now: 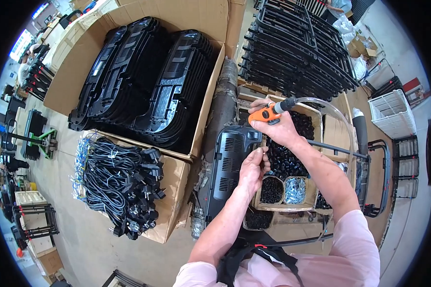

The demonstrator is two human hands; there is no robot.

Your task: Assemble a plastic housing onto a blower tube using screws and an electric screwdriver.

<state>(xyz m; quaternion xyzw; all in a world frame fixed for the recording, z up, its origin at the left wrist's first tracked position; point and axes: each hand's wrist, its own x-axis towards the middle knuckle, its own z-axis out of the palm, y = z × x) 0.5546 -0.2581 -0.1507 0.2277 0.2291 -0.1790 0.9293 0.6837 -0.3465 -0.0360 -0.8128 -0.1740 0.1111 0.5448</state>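
Note:
My right hand [283, 130] is wrapped round an orange-and-black pneumatic screwdriver [263, 115], held over the far end of a black plastic cover [228, 160]. A clear hose [333, 108] curves away from the tool to the right. The driver's tip is hidden. Beside the cover's right edge, my left hand [254, 168] is closed in a pinch; what its fingertips hold is too small to make out. The slotted cover lies lengthwise on a padded support [225, 95]. Just right of my left hand are bins of black plastic pieces [285, 160], small black screws [271, 190] and silver screws [295, 190].
At the left, a large cardboard box [209, 103] holds stacked black plastic covers [170, 91]. Nearer me, bundled black power cables [112, 177] lie on another carton [170, 210]. Black metal frames [297, 52] are stacked at the back right. A white crate [392, 112] stands far right.

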